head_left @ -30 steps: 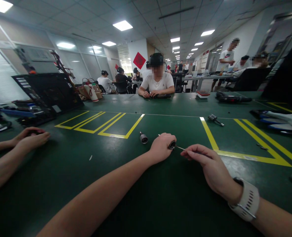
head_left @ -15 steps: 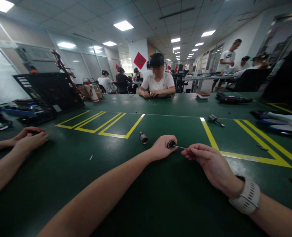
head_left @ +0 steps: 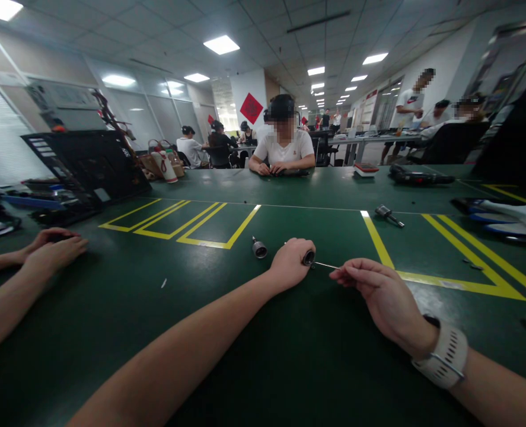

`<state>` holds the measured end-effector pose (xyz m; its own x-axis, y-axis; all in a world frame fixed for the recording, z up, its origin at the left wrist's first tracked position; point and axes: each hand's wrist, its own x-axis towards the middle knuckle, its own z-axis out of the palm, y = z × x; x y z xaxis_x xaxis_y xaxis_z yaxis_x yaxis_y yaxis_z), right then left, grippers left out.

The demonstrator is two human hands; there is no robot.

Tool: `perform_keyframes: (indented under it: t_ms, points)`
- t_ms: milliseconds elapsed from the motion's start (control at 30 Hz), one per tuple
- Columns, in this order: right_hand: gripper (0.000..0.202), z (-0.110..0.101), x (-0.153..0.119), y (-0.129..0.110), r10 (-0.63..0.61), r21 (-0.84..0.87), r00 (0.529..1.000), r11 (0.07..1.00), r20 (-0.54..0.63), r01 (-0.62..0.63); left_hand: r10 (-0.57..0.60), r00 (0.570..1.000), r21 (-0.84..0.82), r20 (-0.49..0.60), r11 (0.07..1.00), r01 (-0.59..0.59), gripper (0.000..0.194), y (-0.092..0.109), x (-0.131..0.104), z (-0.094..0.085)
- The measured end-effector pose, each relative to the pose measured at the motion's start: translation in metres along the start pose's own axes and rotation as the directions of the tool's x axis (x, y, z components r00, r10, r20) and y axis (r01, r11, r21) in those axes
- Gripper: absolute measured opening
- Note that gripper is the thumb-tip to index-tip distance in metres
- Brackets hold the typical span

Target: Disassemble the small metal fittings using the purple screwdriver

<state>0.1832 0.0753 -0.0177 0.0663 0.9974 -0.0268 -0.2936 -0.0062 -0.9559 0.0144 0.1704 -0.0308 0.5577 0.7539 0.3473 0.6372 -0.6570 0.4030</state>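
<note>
Head view, and straight to the middle: a dark, silver-rimmed, short metal cylinder (head_left: 308,257) with a round mouth was held in the left hand (head_left: 292,261), its fingers curled closed round the body and the mouth turned towards the right hand (head_left: 360,281). There, at four o'clock from the cylinder, a thin, straight, silver metal rod (head_left: 327,265) was pinched by thumb and fingertips closed on its near end. The rod's far tip was aimed at the lower edge of the mouth; whether the rim was touched could not be told.

Fine work, this! A firm left grip was called for, it seemed, so that the cylinder would not be rolled by a push. The rod was best lined up squarely with the mouth, guided lightly and never levered sideways, since so slender a shaft could be bent or slipped off the edge.

At nine o'clock from the held piece, a grey metal cylinder with a pointed stem (head_left: 259,248) was stood just beside the left hand; at two o'clock, a dark metal cylinder with a long shank (head_left: 389,216) was laid on the glossy green tabletop (head_left: 227,350).
</note>
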Motion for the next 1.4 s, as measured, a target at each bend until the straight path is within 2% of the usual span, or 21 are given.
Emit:
perform_keyframes:
  t_ms: [367,533,667,933,1133,1300,1400]
  points:
    - [0.01,-0.003,0.002,0.006,-0.063,-0.125,0.997,0.991,-0.052,0.056,-0.128,0.991,-0.014,-0.044,0.992,0.128,0.009,0.001,0.001,0.001]
    - [0.011,-0.003,0.004,0.008,-0.102,-0.197,0.993,0.977,-0.064,0.087,-0.227,0.968,-0.055,-0.105,0.974,0.222,0.019,0.002,0.001,0.002]
    - [0.015,-0.001,0.002,0.008,-0.137,-0.315,0.989,0.942,-0.06,0.111,-0.259,0.95,-0.082,-0.171,0.965,0.248,0.019,0.002,0.001,0.001]
    - [0.021,0.012,-0.007,0.008,-0.046,-0.465,0.978,0.875,0.201,0.136,-0.301,0.91,-0.122,-0.287,0.953,0.277,0.019,-0.002,0.001,0.0]
    - [0.019,0.007,-0.004,0.007,-0.066,-0.501,0.968,0.846,0.243,0.184,-0.268,0.919,-0.138,-0.29,0.962,0.237,0.018,-0.001,0.001,-0.001]
    - [0.024,0.004,-0.005,0.006,-0.162,-0.445,0.968,0.864,0.193,0.234,-0.23,0.937,-0.158,-0.264,0.968,0.194,0.015,-0.004,0.002,0.001]
    - [0.026,0.0,-0.005,0.008,-0.212,-0.409,0.963,0.874,0.166,0.263,-0.195,0.96,-0.177,-0.198,0.971,0.161,0.013,-0.006,0.003,0.004]
